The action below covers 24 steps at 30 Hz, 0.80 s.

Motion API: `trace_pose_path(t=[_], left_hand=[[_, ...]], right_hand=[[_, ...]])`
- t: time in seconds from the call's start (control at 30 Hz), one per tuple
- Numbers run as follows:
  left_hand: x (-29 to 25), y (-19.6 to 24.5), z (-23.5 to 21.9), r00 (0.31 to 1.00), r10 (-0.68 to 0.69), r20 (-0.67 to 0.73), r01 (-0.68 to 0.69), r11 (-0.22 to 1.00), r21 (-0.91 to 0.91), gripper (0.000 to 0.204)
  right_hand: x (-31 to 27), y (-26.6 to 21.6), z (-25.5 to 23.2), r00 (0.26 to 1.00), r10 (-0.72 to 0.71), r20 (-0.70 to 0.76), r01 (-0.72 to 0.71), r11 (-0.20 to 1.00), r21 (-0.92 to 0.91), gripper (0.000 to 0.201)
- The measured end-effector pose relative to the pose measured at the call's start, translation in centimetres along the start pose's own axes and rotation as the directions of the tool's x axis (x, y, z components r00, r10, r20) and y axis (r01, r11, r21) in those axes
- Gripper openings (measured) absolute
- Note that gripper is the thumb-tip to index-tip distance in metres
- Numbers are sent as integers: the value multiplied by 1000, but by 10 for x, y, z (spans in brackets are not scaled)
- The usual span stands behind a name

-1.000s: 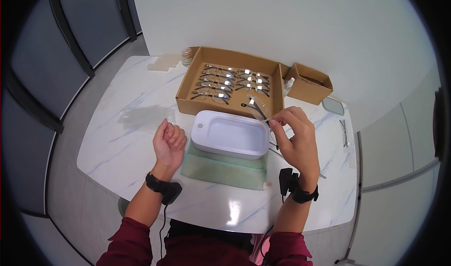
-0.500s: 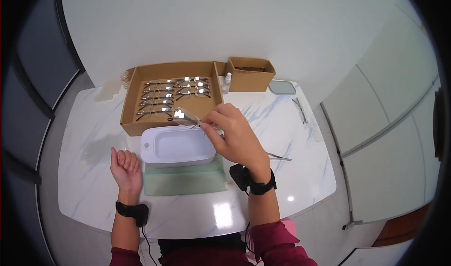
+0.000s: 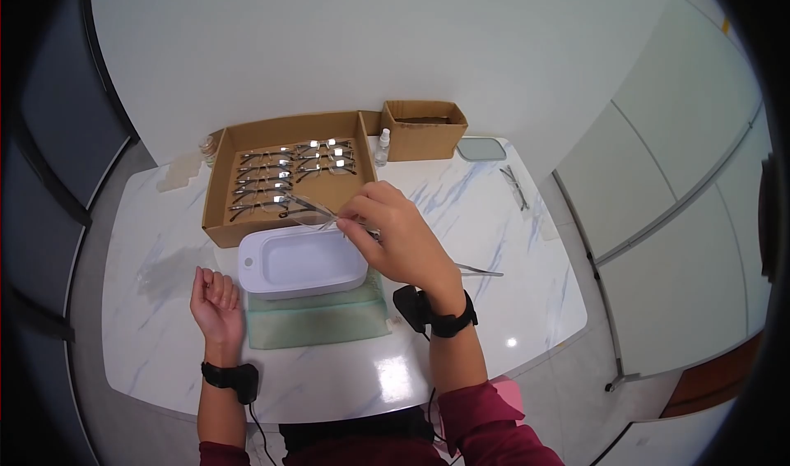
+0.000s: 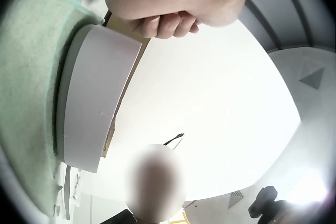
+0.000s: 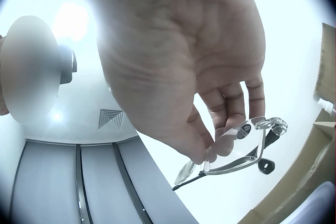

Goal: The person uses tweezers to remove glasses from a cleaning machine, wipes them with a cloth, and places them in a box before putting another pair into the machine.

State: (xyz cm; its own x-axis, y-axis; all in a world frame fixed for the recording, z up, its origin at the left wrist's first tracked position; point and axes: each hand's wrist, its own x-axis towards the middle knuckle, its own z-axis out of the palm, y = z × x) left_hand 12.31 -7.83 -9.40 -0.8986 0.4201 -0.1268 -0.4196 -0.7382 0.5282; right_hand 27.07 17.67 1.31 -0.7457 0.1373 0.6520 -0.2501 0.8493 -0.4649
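A pair of clear-lensed glasses [image 3: 311, 211] is pinched between thumb and fingers of my right hand [image 3: 399, 236], above the far right part of a white tub [image 3: 300, 283]. In the right wrist view the glasses [image 5: 231, 169] hang from the fingertips, with dark temple tips showing. My left hand [image 3: 219, 308] is raised left of the tub, fingers loosely curled and holding nothing. The tub stands on a folded green cloth [image 3: 317, 326]. Just behind it, a shallow cardboard box [image 3: 329, 200] holds several similar glasses in two columns [image 3: 263, 188].
A small spray bottle [image 3: 383, 148] and a smaller cardboard box [image 3: 428, 143] stand at the back. On the right lie a grey tray [image 3: 481, 148], another pair of glasses [image 3: 515, 188] and metal tweezers [image 3: 481, 271]. Clear plastic [image 3: 169, 273] lies at left.
The head view has swung to the right. My right hand has shifted left over the tub's right end, and the held glasses have tilted. The left hand stays curled beside the tub.
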Motion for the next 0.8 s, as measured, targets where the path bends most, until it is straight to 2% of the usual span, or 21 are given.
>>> trace_pose_path(t=[0.1, 0.17, 0.33, 0.73, 0.8], left_hand=[[1, -1, -5, 1000, 1, -13, -1, 1000, 22, 49], [1, -1, -6, 997, 22, 72, -24, 1000, 21, 53], [-2, 0, -3, 987, 69, 144, -75, 996, 39, 58], [-4, 2, 0, 989, 64, 135, -67, 998, 15, 57], [-3, 2, -2, 988, 65, 141, -66, 998, 3, 57]], right_hand=[[1, -2, -6, 997, 56, 45, -60, 995, 83, 7], [1, -4, -8, 997, 50, 63, -58, 991, 122, 6], [2, -7, -7, 994, 30, 107, -47, 987, 155, 5], [0, 4, -18, 998, 67, 2, -67, 990, 123, 7], [-3, 5, -27, 988, 151, -18, -148, 982, 119, 8]])
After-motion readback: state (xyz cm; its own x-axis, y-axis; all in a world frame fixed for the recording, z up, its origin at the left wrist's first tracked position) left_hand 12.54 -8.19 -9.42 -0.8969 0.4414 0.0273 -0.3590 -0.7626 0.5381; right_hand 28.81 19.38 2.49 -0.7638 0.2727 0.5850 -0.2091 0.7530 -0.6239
